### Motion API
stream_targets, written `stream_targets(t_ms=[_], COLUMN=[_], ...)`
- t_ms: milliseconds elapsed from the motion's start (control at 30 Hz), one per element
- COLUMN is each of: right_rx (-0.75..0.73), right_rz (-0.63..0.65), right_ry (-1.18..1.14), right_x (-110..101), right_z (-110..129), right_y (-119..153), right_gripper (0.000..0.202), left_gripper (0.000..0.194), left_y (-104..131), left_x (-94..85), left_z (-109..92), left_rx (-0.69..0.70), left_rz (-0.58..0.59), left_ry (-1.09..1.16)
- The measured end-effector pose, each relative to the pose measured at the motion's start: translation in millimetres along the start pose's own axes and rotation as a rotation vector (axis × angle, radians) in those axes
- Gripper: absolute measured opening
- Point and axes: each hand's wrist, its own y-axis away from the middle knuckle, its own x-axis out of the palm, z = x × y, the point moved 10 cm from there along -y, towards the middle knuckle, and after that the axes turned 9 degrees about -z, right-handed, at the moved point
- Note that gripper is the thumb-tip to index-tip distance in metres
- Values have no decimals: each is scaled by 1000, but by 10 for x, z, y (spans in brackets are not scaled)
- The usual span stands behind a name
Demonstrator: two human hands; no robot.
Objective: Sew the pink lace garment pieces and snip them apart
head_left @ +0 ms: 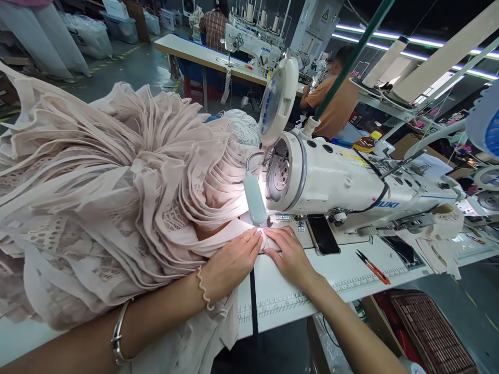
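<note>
Under the needle area of a white sewing machine (327, 171), both hands meet on a pale pink fabric piece (267, 242). My left hand (236, 254) presses its fingers together on the cloth, just left of the needle. From the right, my right hand (290, 259) pinches the same cloth, its thumb and fingertips close to the presser foot. A small lamp (255, 197) hides the needle and part of the foot. Beside my left arm lies a large heap of pale pink lace-trimmed garments (156, 171), joined to the cloth at my fingers.
A black phone (323, 235) lies on the machine bed. Orange-handled thread snips (373, 266) rest on the white table (280, 317) right of my hand. A brown woven basket (432, 330) stands below. Two people sit at machines farther back.
</note>
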Motion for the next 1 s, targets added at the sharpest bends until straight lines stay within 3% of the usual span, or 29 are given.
stream_targets(t_ms=[133,367,533,633,800,1000], right_rx=[-58,-59,-131,-180,-53,-5], right_rz=[-27,36,89,133,200,151], right_ry=[50,216,427,425,417,322], right_x=[32,71,170,218,284,302], right_z=[81,135,149,133,-99,-181], right_y=[-2,-95,-155,-178,-179,-132], right_gripper=[36,29,34,37,41,50], left_gripper=[37,31,26,30,41,43], left_y=[-16,-24,-115,-168,-136,-139], left_x=[-1,-49,-37,-44,42,33], left_z=[13,114,72,-28,-70,-33], left_rx=[-39,-131,-36,46,52,12], left_rz=[5,-7,122,86,84,100], left_ry=[35,-24,-74,-86,-141,-73])
